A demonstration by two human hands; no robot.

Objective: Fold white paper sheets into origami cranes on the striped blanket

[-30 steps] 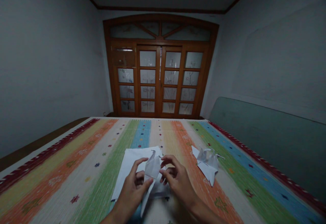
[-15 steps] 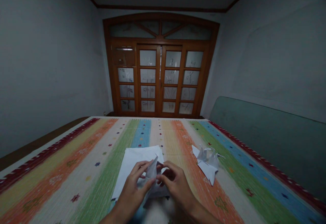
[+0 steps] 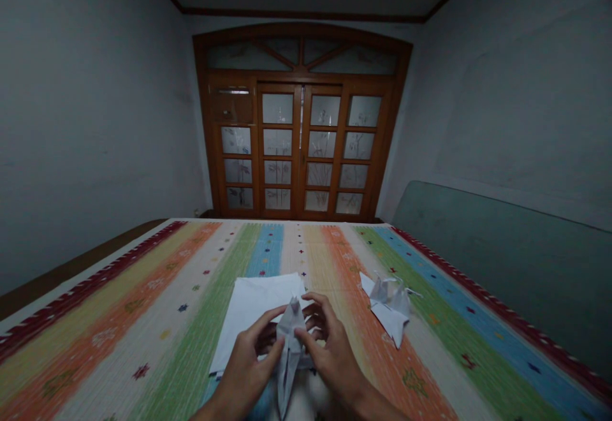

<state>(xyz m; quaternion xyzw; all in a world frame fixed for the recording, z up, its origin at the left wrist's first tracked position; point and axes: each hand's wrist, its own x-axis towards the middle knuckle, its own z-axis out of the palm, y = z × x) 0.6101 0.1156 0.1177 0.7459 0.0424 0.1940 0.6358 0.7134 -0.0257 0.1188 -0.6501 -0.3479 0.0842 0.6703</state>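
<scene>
A white folded paper piece (image 3: 291, 351) stands long and narrow between my hands, its lower point reaching down toward me. My left hand (image 3: 248, 360) grips its left side, and my right hand (image 3: 329, 351) presses against its right side with the fingers curled around it. Under my hands lies a sheet of white paper (image 3: 253, 306), partly hidden by them. To the right, a finished white origami crane (image 3: 388, 309) rests on the striped bedspread (image 3: 157, 325), apart from both hands.
The rainbow-striped bedspread has a red border and small star motifs. A grey-green panel (image 3: 492, 249) runs along its right side, and a wooden ledge (image 3: 81, 268) lies along the left. Far ahead stands a wooden glazed door (image 3: 299, 147).
The folded paper has turned more upright and now shows its long shape between my hands. My fingers have spread wider around it. The crane and the paper sheet have not moved.
</scene>
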